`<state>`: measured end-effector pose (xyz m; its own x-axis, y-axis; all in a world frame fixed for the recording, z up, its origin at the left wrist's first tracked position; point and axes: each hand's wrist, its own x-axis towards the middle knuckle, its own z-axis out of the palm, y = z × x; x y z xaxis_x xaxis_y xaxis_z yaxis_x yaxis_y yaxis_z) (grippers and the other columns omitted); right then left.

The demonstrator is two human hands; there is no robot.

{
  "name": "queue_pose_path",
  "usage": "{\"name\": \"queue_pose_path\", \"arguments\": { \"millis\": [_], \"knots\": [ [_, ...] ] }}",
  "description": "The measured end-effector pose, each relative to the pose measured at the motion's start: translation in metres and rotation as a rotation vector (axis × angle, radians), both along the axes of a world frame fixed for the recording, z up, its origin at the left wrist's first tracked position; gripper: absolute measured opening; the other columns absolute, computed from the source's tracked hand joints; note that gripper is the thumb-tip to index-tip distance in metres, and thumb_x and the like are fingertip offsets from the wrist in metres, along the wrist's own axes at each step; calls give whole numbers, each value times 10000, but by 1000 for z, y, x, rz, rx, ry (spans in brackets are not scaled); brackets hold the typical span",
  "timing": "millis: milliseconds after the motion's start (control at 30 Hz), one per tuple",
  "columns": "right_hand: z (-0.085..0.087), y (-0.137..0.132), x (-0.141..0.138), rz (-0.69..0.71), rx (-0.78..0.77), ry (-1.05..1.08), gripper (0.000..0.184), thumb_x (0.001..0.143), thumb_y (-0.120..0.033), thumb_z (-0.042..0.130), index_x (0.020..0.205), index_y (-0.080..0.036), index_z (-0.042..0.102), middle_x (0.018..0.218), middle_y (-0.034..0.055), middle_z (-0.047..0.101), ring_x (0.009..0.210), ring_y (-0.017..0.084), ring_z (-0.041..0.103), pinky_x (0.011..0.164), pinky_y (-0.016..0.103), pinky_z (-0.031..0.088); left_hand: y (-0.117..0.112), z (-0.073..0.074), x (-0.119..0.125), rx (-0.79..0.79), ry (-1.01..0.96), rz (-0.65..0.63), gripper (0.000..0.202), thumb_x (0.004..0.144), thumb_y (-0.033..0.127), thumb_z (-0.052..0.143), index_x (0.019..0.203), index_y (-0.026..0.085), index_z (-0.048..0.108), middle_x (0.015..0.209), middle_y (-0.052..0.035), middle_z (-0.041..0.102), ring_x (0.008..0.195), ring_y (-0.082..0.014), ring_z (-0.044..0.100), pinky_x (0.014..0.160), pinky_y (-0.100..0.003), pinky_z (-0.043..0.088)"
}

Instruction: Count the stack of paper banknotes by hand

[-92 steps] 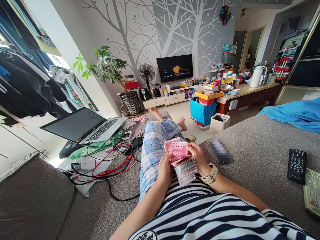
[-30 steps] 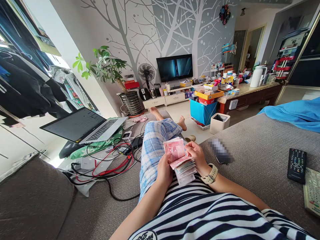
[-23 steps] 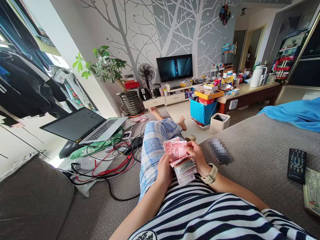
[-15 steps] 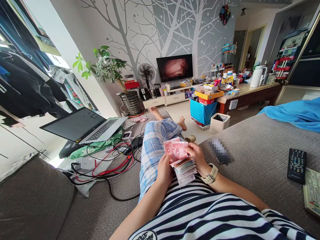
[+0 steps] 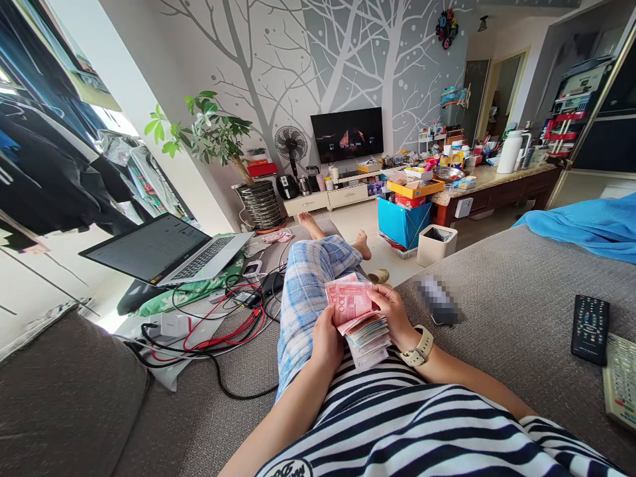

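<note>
Over my lap, my left hand (image 5: 328,339) and my right hand (image 5: 393,315) hold banknotes between them. Red 100 notes (image 5: 352,301) are fanned at the top, their left edge by my left thumb and their right edge under my right thumb. Below them a thick fan of mixed banknotes (image 5: 368,341), bluish, brownish and pale, spreads toward my striped shirt (image 5: 427,424). My fingers beneath the notes are hidden. A pale watch (image 5: 420,347) is on my right wrist.
On the grey sofa (image 5: 507,318) lie a black remote (image 5: 590,329), a pale remote (image 5: 621,377) and a blurred dark object (image 5: 437,299). To the left are an open laptop (image 5: 169,255) and tangled red and black cables (image 5: 238,338). A bin (image 5: 437,245) stands beyond.
My left thumb has shifted left and down off the face of the red notes, so more of the front 100 note shows. The television picture has changed.
</note>
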<state>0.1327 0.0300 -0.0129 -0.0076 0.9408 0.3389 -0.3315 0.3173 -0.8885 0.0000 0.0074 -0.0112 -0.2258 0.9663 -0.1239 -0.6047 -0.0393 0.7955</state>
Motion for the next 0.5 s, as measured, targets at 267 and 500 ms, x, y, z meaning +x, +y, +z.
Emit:
{"name": "queue_pose_path", "arguments": {
  "millis": [267, 500],
  "knots": [
    [1, -1, 1, 3, -8, -6, 247, 797, -372, 629, 647, -182, 585, 570, -30, 449, 558, 117, 374, 531, 252, 305, -1, 1, 1, -10, -16, -11, 102, 641, 276, 626, 650, 175, 611, 627, 7, 633, 569, -122, 514, 638, -262, 444],
    [0, 0, 1, 22, -15, 2, 245, 800, -378, 626, 657, -183, 587, 580, -28, 462, 564, 118, 377, 536, 252, 305, -2, 1, 1, -5, -12, -23, 116, 648, 286, 632, 662, 173, 607, 640, 4, 635, 574, -119, 519, 641, -256, 443]
  ]
}}
